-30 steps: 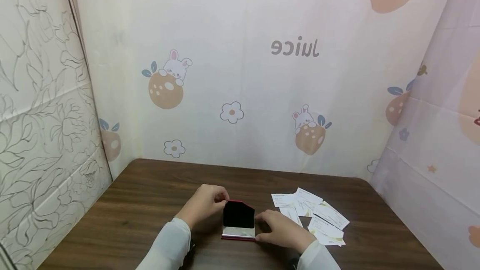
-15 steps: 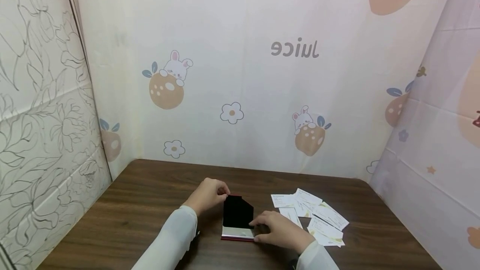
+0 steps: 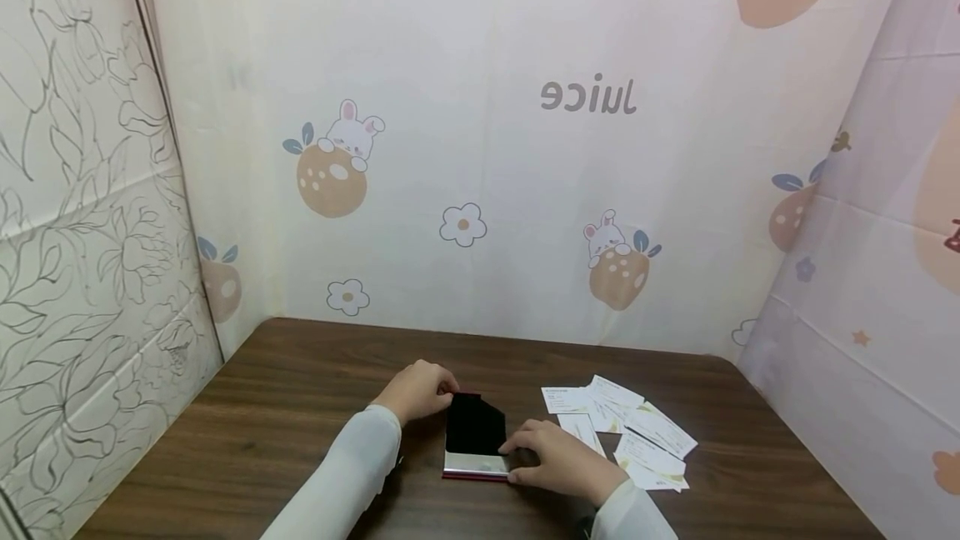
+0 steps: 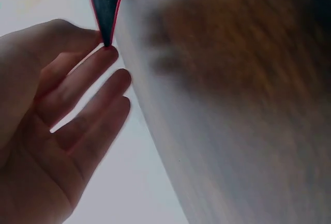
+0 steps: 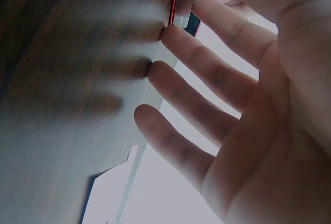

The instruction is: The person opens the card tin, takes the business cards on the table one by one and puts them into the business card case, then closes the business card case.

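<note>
A business card case point(image 3: 476, 425) lies unfolded on the table, with a black lining, a silver metal front section and red edges. My left hand point(image 3: 419, 391) pinches the far left corner of its flap between thumb and index finger. In the left wrist view the flap's red-edged tip point(image 4: 107, 14) sits at those fingertips, with the other fingers extended below. My right hand point(image 3: 557, 458) holds the case's right side near the front, thumb at the front corner and index finger farther up. The right wrist view shows the silver section point(image 5: 185, 1) at my fingers, the remaining fingers spread close over the table.
Several white business cards point(image 3: 651, 461) overlap in a loose spread to the right, just beyond my right hand. The brown wooden table point(image 3: 225, 440) ends at a printed cloth wall point(image 3: 480, 148) behind, with further cloth at both sides.
My left hand has moved slightly away from me, and the flap has swung farther back. My right index finger has shifted inward onto the case. The cards have stayed put.
</note>
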Tool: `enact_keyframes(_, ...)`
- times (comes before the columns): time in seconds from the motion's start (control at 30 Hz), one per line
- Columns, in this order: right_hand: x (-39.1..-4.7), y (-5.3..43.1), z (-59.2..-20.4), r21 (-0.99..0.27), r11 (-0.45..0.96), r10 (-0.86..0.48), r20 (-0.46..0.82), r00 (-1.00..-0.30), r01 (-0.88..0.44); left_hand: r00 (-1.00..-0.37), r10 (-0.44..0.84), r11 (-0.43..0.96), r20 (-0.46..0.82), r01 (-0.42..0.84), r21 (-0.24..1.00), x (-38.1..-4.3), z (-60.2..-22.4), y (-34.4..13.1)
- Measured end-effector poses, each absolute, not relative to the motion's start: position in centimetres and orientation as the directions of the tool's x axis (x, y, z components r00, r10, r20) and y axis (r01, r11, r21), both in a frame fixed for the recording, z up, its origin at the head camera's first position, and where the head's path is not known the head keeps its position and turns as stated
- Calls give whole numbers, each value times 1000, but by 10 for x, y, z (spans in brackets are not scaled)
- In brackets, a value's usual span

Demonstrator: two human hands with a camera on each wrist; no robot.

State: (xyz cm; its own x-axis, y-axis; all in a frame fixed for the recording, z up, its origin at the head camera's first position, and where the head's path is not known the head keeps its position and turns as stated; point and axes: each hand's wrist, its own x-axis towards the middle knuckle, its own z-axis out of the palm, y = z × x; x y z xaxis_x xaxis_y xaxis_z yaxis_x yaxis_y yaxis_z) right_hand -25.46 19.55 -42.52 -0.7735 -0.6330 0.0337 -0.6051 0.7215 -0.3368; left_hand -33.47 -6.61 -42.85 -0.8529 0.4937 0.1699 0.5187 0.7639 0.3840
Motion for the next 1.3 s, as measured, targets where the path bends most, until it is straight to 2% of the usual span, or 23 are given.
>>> enact_keyframes(0.17, -255, 196, -427, -337, 725, -632, 22, -775, -601, -840, 536, 776, 81, 528, 344, -331, -432, -68)
enact_keyframes(0.3, -255, 196, -428, -337, 729, -629, 17, -778, -596, -827, 561, 762, 43, 536, 362, -325, -431, -70)
enact_keyframes(0.7, -252, 195, -426, -338, 738, -619, 7, -785, -584, -783, 621, 703, -21, 545, 457, -304, -435, -80)
enact_keyframes(0.9, -254, 195, -426, -332, 743, -616, 0, -787, -581, -764, 643, 694, -58, 549, 466, -297, -433, -84)
enact_keyframes(1.3, -253, 194, -424, -337, 734, -621, 18, -784, -589, -762, 641, 696, -95, 524, 491, -293, -429, -83)
